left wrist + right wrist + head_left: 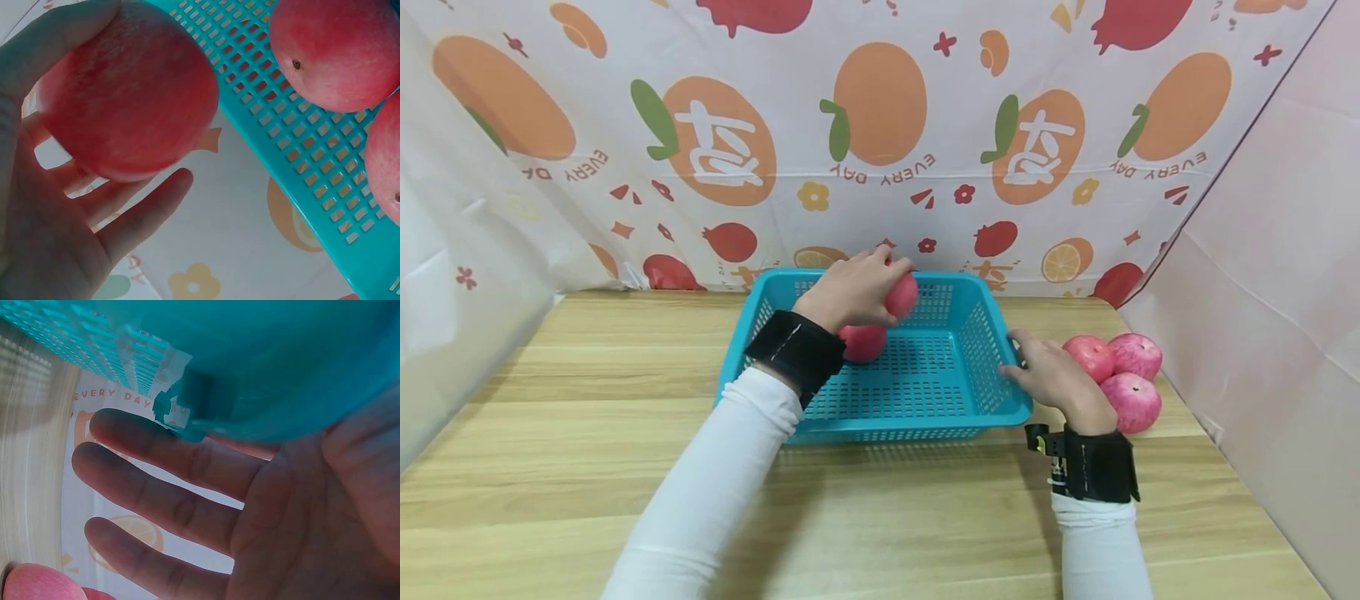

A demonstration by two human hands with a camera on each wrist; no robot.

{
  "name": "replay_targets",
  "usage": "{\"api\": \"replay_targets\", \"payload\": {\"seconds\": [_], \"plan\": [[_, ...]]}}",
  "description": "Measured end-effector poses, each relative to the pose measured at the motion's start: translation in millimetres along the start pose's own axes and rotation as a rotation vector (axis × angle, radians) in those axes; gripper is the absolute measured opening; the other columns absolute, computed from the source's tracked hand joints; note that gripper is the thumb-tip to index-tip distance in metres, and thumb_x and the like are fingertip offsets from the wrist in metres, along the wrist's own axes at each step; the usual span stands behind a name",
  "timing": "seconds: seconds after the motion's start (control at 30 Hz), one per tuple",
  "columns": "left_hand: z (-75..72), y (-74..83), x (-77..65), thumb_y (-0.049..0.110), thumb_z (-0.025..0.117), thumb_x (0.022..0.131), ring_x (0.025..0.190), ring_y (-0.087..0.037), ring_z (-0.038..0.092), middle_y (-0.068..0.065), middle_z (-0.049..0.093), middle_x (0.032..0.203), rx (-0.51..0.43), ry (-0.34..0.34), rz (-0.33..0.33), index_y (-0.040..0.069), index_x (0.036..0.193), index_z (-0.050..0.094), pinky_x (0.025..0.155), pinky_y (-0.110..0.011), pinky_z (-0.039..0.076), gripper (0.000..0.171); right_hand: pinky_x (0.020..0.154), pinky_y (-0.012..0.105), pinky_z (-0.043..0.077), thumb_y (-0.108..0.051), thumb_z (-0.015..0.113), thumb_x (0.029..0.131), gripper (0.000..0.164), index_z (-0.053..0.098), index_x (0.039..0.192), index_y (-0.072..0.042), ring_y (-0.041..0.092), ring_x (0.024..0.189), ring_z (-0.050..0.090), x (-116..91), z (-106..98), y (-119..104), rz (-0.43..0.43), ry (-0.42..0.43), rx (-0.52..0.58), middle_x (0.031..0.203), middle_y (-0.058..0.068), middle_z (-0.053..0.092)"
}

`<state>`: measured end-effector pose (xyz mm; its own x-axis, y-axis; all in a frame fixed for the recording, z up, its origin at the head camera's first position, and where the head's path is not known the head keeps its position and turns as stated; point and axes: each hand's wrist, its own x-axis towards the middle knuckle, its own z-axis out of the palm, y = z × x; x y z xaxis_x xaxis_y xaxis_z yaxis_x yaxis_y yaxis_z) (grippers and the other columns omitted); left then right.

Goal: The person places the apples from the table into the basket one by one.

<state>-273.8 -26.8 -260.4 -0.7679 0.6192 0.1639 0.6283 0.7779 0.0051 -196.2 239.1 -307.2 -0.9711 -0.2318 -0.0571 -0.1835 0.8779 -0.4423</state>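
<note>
In the head view my left hand (857, 287) is above the left half of a turquoise plastic basket (891, 423), gripping a red apple (902, 296). The left wrist view shows the thumb on one side of this apple and fingers behind it. Another red apple (863, 343) lies in the basket, partly hidden by the hand; the left wrist view shows two apples (337, 53) there. My right hand (1056, 375) holds the basket's right rim, thumb toward the inside. In the right wrist view its other fingers (169, 506) extend outside the basket, nearly straight.
Several fruits are around: a red apple (1090, 358) and two pink streaked apples (1131, 402) sit together on the wooden table (925, 517), right beside the right hand. A fruit-print cloth (880, 208) hangs behind the basket; a pale wall (1262, 292) stands at right.
</note>
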Motion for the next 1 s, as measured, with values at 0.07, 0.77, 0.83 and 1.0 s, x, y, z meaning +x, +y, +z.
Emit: {"api": "replay_targets", "payload": {"seconds": [0.07,0.77,0.83,1.0], "plan": [[1.4,1.3,1.8,0.042,0.073,0.07,0.102,-0.027,0.044,-0.015,0.042,0.125,0.017,-0.008,0.001,0.016,0.128,0.039,0.075,-0.043,0.051,0.072,0.064,0.044,0.055,-0.017,0.06,0.087,0.059,0.03,0.133,0.004,0.036,0.088,0.058,0.1,-0.2,0.2,0.002,-0.002,0.002,0.112,0.03,0.054],[23.3,2.1,18.5,0.038,0.074,0.07,0.104,-0.028,0.039,-0.015,0.04,0.122,0.001,-0.06,0.001,0.014,0.131,0.038,0.077,-0.042,0.051,0.075,0.064,0.046,0.055,-0.017,0.06,0.086,0.058,0.031,0.132,0.005,0.036,0.088,0.058,0.4,-0.3,0.9,0.001,0.002,-0.01,0.112,0.03,0.054],[25.8,2.4,20.5,0.037,0.073,0.071,0.103,-0.028,0.038,-0.015,0.039,0.122,-0.006,-0.071,-0.005,0.015,0.131,0.038,0.077,-0.042,0.051,0.074,0.064,0.046,0.055,-0.017,0.06,0.086,0.058,0.032,0.132,0.005,0.036,0.088,0.058,0.4,-0.5,0.8,0.002,0.003,-0.011,0.112,0.03,0.054],[28.1,5.0,24.7,0.037,0.071,0.074,0.102,-0.026,0.037,-0.013,0.038,0.122,-0.009,-0.111,-0.031,0.016,0.134,0.035,0.079,-0.042,0.05,0.073,0.064,0.045,0.055,-0.017,0.06,0.086,0.059,0.031,0.133,0.005,0.036,0.088,0.058,1.2,-1.1,0.2,0.004,-0.005,-0.009,0.112,0.03,0.054]]}}
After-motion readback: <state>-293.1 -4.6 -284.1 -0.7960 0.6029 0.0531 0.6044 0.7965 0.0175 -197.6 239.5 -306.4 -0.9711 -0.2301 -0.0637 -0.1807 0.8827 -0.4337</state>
